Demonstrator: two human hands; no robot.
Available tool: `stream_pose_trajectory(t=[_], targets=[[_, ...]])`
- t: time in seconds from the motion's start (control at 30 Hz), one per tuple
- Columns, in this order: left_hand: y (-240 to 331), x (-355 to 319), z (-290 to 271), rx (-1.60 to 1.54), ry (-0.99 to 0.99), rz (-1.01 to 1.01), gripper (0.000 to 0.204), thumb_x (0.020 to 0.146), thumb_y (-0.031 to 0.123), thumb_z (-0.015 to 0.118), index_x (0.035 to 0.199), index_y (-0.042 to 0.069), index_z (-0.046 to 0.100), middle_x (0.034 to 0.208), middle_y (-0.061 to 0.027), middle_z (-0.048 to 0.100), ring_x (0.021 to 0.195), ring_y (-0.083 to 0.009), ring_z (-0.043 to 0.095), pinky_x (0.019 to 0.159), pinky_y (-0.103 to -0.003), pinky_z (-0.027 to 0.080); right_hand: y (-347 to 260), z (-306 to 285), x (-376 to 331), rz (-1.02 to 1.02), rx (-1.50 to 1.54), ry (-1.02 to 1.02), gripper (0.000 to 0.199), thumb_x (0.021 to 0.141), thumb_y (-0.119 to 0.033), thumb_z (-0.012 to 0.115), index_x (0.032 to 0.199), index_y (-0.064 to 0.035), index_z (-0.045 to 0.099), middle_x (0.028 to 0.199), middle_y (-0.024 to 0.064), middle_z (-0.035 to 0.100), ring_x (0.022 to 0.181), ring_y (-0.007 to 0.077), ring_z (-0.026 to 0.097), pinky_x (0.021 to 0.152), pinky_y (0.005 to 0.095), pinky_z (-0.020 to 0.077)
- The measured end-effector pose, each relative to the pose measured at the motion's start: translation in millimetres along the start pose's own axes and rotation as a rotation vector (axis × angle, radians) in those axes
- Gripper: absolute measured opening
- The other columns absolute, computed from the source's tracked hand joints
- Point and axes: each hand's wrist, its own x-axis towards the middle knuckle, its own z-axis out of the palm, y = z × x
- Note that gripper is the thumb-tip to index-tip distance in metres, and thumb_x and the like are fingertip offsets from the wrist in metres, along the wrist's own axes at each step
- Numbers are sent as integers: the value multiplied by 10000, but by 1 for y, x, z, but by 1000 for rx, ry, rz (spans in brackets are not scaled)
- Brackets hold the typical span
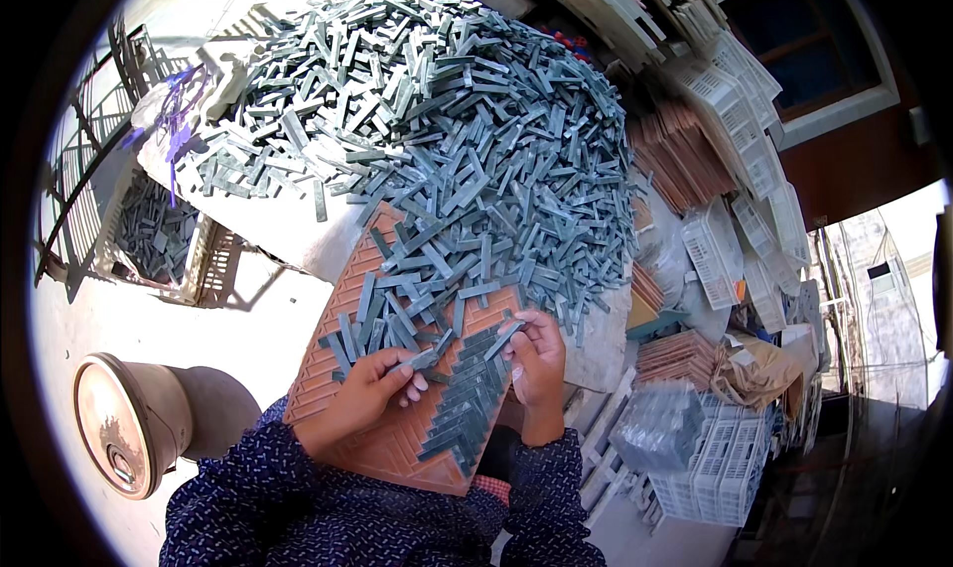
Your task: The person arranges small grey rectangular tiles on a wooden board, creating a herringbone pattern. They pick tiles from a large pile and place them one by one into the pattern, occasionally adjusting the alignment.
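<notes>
A terracotta-coloured template board [372,453] with herringbone grooves lies tilted in front of me. Along its right part, grey-green stone strips [467,408] sit in the grooves in a zigzag pattern. My right hand [539,363] pinches one stone strip [503,341] between thumb and fingers, just above the right edge of that pattern. Over the middle of the board, my left hand [375,393] is closed with another strip [422,359] between thumb and fingers. Loose strips cover the board's far part, spilling from a large heap of stone strips [467,130].
Left of the heap stands a pale crate [204,254] of dark pieces, with purple string [179,120] nearby. A round drum-like container [124,428] is at lower left. On the right are stacked terracotta boards [680,155], white plastic crates [710,468] and a clear-wrapped bundle [655,423].
</notes>
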Motion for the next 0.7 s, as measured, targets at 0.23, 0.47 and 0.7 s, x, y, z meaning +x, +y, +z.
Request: stream_pose_trajectory(t=[0.23,0.47,0.7], targets=[[-1,1,13,-359,17,-149,306,1009,137,358,1261,1,463,1166,-125,585,1053,-180,583,916,-301,467,-2,33,-35,231,-33,-48,199,872,-4,574,1053,9,494,884,91,596,667,122,595,564,242,495],[6,-20,-9,-171,-13,-145,265,975,54,426,1217,-23,502,1089,-94,599,935,-133,586,795,-239,491,24,57,-57,109,-383,-49,255,875,-12,604,1111,28,515,906,52,588,682,74,566,560,202,460],[87,-61,-179,-120,567,389,244,939,82,481,1145,-46,494,1061,-120,588,1016,-179,584,920,-285,481,24,19,-75,251,-346,28,234,870,-60,630,1081,31,586,852,37,614,676,71,560,586,205,452]])
